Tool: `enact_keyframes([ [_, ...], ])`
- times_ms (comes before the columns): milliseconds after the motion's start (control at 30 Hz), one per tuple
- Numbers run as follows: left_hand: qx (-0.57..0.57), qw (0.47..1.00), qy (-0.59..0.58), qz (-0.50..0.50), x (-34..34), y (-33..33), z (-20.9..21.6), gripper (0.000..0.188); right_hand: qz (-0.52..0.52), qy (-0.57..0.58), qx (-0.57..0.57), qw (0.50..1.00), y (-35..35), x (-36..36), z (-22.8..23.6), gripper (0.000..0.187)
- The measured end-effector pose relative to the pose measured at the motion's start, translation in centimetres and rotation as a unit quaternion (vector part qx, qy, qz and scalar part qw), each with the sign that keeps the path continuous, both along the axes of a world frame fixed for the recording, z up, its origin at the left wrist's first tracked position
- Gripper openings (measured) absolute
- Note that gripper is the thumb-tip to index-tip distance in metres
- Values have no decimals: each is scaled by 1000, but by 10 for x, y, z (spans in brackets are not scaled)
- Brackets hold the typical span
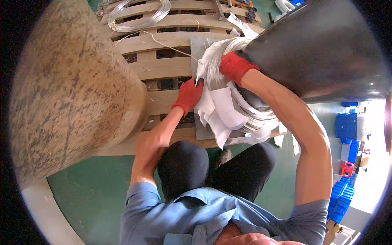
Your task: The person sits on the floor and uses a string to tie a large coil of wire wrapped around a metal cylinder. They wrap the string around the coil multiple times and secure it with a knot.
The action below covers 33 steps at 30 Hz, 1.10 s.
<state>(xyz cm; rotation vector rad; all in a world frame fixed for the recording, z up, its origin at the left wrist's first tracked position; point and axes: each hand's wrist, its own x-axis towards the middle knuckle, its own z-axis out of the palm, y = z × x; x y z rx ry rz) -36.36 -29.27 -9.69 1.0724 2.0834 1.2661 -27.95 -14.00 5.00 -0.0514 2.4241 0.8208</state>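
A thick coil of silvery wire point(215, 67), partly wrapped in white paper point(223, 107), sits around the base of a big black cylinder point(318, 53). My left hand point(190, 96), in a red glove with dark fingertips, is closed at the paper's left edge, pinching it beside the coil. Across the upper part of the coil, my right hand point(237, 67) in a matching glove curls its fingers over the wire strands, close against the black cylinder. Some of its fingertips are hidden. A grey plate point(202, 132) lies under the coil.
A wooden pallet point(163, 65) bears the load. On my left stands a large, stained tan cylinder point(81, 94). A loose wire coil point(139, 28) lies at the far side, with a thin cord point(171, 48) trailing nearby. Blue bins point(342, 198) stand to the right.
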Motion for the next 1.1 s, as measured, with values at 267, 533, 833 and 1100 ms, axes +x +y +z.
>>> enact_keyframes([
  [267, -1, 1000, 11, -15, 21, -32, 30, 33, 34, 18, 69, 997, -20, 3, 16, 16],
  [533, -53, 996, -73, 27, 40, -66, 31, 36, 5, 6, 25, 1000, -3, -2, -8, 17],
  [833, -84, 988, 47, -123, 24, -87, 13, 38, -12, 10, 14, 1000, -12, -4, 9, 15],
  [1100, -85, 974, 28, -207, -1, -91, 12, 43, 55, -29, -1, 998, -16, 3, 15, 15],
])
